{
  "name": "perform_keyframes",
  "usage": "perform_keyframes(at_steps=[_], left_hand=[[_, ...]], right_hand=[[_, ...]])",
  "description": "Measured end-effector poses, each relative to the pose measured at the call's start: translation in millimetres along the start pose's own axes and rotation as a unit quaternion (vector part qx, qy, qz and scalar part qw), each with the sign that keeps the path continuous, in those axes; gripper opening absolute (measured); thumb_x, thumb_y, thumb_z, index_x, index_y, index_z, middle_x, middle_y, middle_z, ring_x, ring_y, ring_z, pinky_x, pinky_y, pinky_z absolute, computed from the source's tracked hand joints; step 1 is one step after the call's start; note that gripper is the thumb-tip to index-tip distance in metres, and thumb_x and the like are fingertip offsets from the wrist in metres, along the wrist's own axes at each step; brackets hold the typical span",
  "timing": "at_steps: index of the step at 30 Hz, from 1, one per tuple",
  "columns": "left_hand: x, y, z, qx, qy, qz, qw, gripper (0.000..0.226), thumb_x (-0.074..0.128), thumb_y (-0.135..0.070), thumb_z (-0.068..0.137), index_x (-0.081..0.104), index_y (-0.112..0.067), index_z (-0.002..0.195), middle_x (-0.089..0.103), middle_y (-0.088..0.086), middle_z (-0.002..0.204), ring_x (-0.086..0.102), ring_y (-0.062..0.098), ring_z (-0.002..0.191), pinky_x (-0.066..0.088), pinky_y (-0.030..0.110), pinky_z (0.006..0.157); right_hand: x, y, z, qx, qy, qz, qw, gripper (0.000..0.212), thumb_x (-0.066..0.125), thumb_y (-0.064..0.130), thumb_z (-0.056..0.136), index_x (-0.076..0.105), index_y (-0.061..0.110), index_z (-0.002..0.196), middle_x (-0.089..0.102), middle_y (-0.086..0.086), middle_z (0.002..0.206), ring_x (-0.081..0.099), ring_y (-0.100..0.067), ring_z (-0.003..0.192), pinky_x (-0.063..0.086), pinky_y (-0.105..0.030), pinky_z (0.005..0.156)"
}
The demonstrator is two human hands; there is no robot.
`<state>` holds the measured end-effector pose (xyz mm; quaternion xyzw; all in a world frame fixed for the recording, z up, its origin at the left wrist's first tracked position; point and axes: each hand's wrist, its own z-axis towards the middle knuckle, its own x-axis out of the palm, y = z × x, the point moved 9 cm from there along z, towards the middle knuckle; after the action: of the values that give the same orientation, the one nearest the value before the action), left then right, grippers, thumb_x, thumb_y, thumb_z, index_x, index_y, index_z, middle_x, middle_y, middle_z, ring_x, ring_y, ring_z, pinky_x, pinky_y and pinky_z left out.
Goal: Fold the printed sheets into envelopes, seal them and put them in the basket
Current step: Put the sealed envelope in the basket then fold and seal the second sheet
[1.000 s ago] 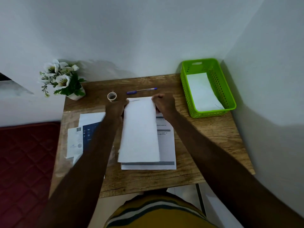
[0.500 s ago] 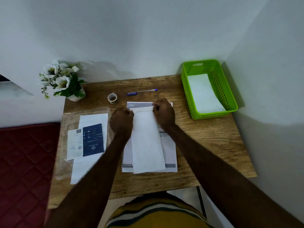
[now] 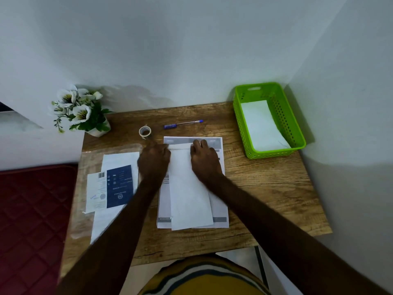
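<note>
**White folded sheet pressed at its far end, both hands on it**

White paper, folded lengthwise into a long narrow strip: the folded sheet [image 3: 189, 188] lies mid-table on top of a stack of printed sheets [image 3: 219, 211], running near to far, near end tilted a bit right. A short flap at its far end is turned over. Printed grey header and footer bands of the stack show beyond the strip on both ends.

Left hand [image 3: 154, 161] sits on the left edge of the strip near the far end, fingers curled into a fist, knuckles against the paper; whether it pinches the edge cannot be told. Right hand [image 3: 205, 159] lies on the right side of the far end, fingers bent down onto the flap, pressing it; fingertips reach the grey header band. No clear pinch seen there, looks like flat pressure.

Green basket [image 3: 295, 128] stands at the far right corner of the wooden table [image 3: 276, 188], well apart from the hands. One white folded envelope [image 3: 260, 124] lies inside it.

Left of the stack: a clear plastic sleeve [image 3: 85, 167] with white sheets and a dark blue printed leaflet [image 3: 119, 186] on it, partly under the left forearm. Tape roll [image 3: 145, 132] stands just beyond the left hand. Blue pen [image 3: 182, 123] lies far of the stack, roughly left to right. White flower pot plant [image 3: 81, 110] at the far left corner against the wall. Dark red quilted surface [image 3: 32, 220] left of the table. Striped yellow shirt at the near edge.
</note>
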<state>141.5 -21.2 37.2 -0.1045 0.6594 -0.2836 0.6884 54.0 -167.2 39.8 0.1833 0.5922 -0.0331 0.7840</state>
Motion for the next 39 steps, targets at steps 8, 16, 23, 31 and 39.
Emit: perform_keyframes(at_steps=[8, 16, 23, 31, 39], left_hand=[[-38, 29, 43, -0.021, -0.036, 0.128, 0.991, 0.019, 0.055, -0.006, 0.100, 0.064, 0.001, 0.116, 0.049, 0.024, 0.140, 0.061, 0.041, 0.103, 0.055, 0.050, 0.080], [-28, 26, 61, 0.066, 0.028, 0.166, 0.984, 0.020, 0.059, -0.011, 0.100, 0.065, 0.004, 0.112, 0.054, 0.026, 0.126, 0.056, 0.041, 0.108, 0.051, 0.050, 0.086], [-23, 14, 47, 0.030, 0.078, -0.015, 0.996, 0.033, 0.066, -0.029, 0.098, 0.066, -0.002, 0.118, 0.062, 0.020, 0.125, 0.057, 0.034, 0.117, 0.046, 0.048, 0.099], [4, 3, 1, -0.131, 0.192, -0.407, 0.884, 0.020, 0.072, -0.034, 0.093, 0.075, -0.023, 0.109, 0.079, -0.003, 0.102, 0.076, 0.018, 0.091, 0.063, 0.035, 0.075], [17, 6, -13, -0.188, 0.223, -0.462, 0.838, 0.027, 0.075, -0.029, 0.091, 0.074, -0.017, 0.115, 0.079, -0.002, 0.107, 0.076, 0.016, 0.098, 0.064, 0.029, 0.075]], right_hand=[[7, 3, -1, -0.018, 0.033, -0.056, 0.998, 0.019, 0.073, 0.000, 0.086, 0.072, -0.005, 0.104, 0.069, -0.018, 0.104, 0.068, -0.034, 0.090, 0.060, -0.040, 0.063], [19, -2, -2, -0.013, 0.064, -0.056, 0.996, 0.023, 0.072, 0.009, 0.089, 0.070, 0.000, 0.109, 0.066, -0.014, 0.108, 0.064, -0.030, 0.098, 0.058, -0.041, 0.073], [32, -6, -4, -0.034, 0.094, -0.076, 0.992, 0.035, 0.050, 0.010, 0.102, 0.055, 0.000, 0.135, 0.055, -0.016, 0.136, 0.053, -0.034, 0.123, 0.051, -0.045, 0.093], [12, -17, 3, 0.012, 0.086, 0.059, 0.995, 0.042, 0.054, 0.016, 0.098, 0.056, 0.005, 0.139, 0.054, -0.018, 0.139, 0.050, -0.036, 0.126, 0.051, -0.049, 0.097], [-33, -14, 10, 0.043, -0.023, 0.386, 0.921, 0.037, 0.074, 0.026, 0.094, 0.071, 0.018, 0.130, 0.065, -0.001, 0.125, 0.057, -0.008, 0.112, 0.051, -0.023, 0.083]])
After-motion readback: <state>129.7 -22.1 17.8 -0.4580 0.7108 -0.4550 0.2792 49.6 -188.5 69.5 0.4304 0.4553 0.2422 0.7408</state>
